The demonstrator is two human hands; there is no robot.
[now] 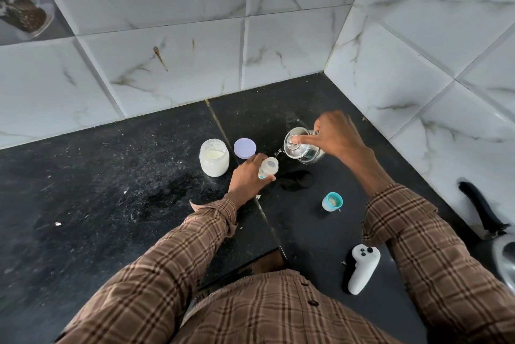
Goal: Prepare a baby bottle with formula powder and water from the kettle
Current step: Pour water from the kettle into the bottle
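Seen from above, a person in a brown plaid shirt stood at a black stone counter (111, 176) set into a corner of white marble-patterned wall tiles (172, 59). The left hand (246, 176) was wrapped around a small baby bottle (268, 167), holding it tilted with its open mouth toward the right. The right hand (338, 134) was closed on the handle of a small glass kettle (301, 147), with the index finger stretched across its lid, and the kettle was tipped to the left so that its spout sat just above the bottle's mouth. A thin stream of water ran from spout to bottle.

Just left of the bottle stood an open glass jar of pale formula powder (214, 157). Its round lilac lid (244, 148) lay flat on the counter beside it, behind the left hand. A black cloth-like patch (296, 180) lay on the counter below the kettle. Nearer the person, to the right, the bottle's teal-ringed cap (332, 201) rested on the counter, well apart from the bottle. Closer still lay a white handheld controller (362, 268). At the far right edge, a black handle (479, 207) leaned against the tiles.
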